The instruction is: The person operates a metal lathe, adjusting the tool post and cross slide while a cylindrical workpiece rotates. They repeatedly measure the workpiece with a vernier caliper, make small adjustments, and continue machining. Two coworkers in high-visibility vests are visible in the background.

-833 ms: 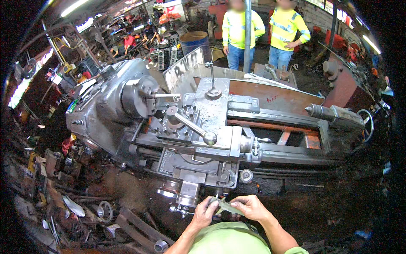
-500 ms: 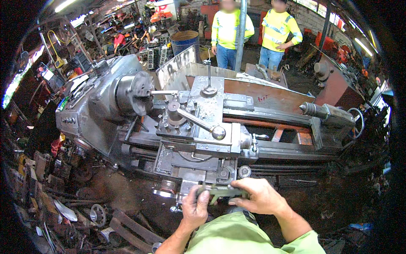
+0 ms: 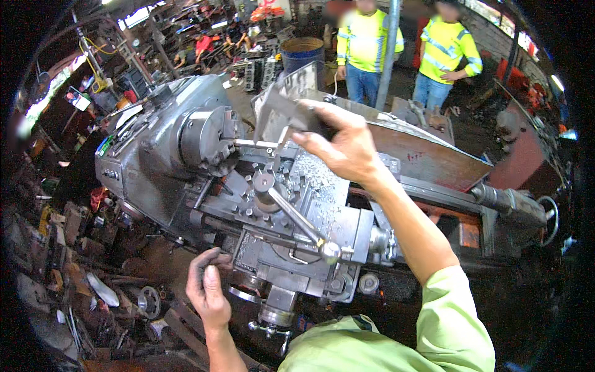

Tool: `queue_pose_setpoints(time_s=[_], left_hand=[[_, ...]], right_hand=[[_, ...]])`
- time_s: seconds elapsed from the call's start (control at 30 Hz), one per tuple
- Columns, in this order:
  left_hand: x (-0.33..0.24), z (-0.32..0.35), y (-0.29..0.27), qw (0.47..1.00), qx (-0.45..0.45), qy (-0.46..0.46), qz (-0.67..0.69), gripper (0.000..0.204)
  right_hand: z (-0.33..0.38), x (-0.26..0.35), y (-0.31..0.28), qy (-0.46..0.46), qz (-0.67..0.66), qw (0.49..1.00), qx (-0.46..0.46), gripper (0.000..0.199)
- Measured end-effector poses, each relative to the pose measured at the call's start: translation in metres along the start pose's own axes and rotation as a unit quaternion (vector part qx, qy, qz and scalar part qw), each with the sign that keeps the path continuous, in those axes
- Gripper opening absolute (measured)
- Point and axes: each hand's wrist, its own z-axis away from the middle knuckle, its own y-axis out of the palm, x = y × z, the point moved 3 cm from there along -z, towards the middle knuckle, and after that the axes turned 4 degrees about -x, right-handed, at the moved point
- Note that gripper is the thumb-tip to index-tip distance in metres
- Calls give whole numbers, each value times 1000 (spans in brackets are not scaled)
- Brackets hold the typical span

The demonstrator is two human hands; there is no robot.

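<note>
My right hand (image 3: 343,137) reaches over the lathe, closed on a grey metal caliper (image 3: 277,115). Its jaws straddle or lie beside a slim bright rod (image 3: 253,144), which sticks out of the lathe chuck (image 3: 207,139); whether they touch it is hard to tell. Below the rod stands the tool post (image 3: 264,185), with its long ball-ended lever (image 3: 297,217) slanting toward me. My left hand (image 3: 209,288) hovers left of the carriage, fingers loosely curled and thumb apart, holding nothing visible.
Metal chips (image 3: 317,177) litter the cross slide. The tailstock (image 3: 517,208) stands at the right end of the bed. Behind the lathe are a splash guard (image 3: 434,146), a blue drum (image 3: 302,56) and two people in yellow shirts (image 3: 365,40). Scrap parts (image 3: 102,288) crowd the floor at left.
My right hand has carried the caliper forward from near my body to the rod. The left hand has released it and moved left. The chuck, smeared earlier, now shows its jaws sharply.
</note>
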Motion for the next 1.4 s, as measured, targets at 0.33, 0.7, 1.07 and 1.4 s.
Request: queue_pose_setpoints(time_s=[0.33,0.7,1.07,1.4], left_hand=[[8,-127,98,974,13,77,-210,13],[72,-224,210,882,225,-15,-414,26],[87,-222,213,874,206,-12,-440,24],[85,-223,217,867,204,-13,-455,22]], right_hand=[[-21,-208,60,21,132,977,166,51],[-26,-276,68,-27,118,988,99,53],[-26,-287,77,-49,103,990,86,50],[-26,-290,82,-28,108,989,102,51]])
